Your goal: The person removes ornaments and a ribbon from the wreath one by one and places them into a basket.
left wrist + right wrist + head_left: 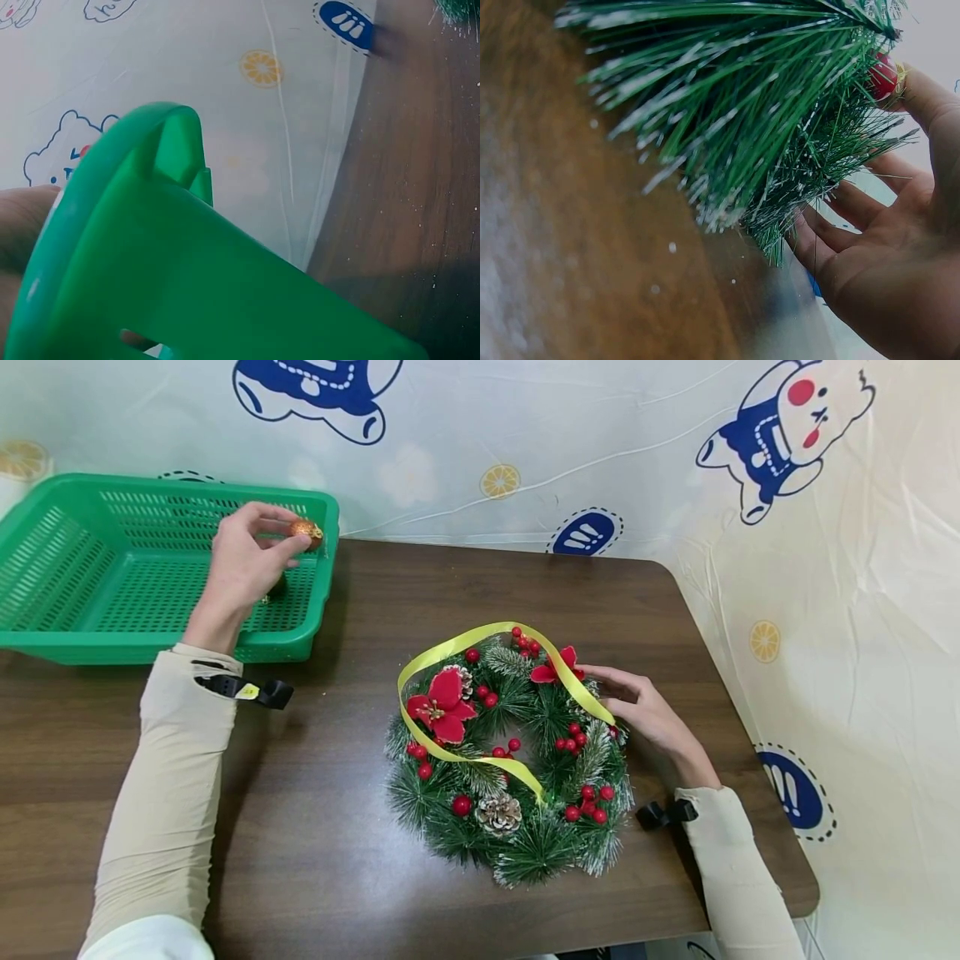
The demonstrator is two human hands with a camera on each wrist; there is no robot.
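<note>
My left hand (243,552) pinches a small orange-gold glittery ornament (306,532) between thumb and fingers, above the right end of a green plastic basket (324,585). A dark ornament (277,587) lies in the basket, partly hidden under that hand. My right hand (652,714) rests against the outer right side of a green Christmas wreath (536,856). In the right wrist view, the fingers (855,206) are spread loosely, their tips behind the wreath's frosted needles (705,112). The thumb is beside a red ball (883,76) with a gold tie.
A yellow ribbon (480,631) loops loosely over the wreath, which carries red poinsettias (442,706), several red berries and a pinecone (498,814). The brown wooden table (315,860) meets a printed cloth (450,452) at the back and right.
</note>
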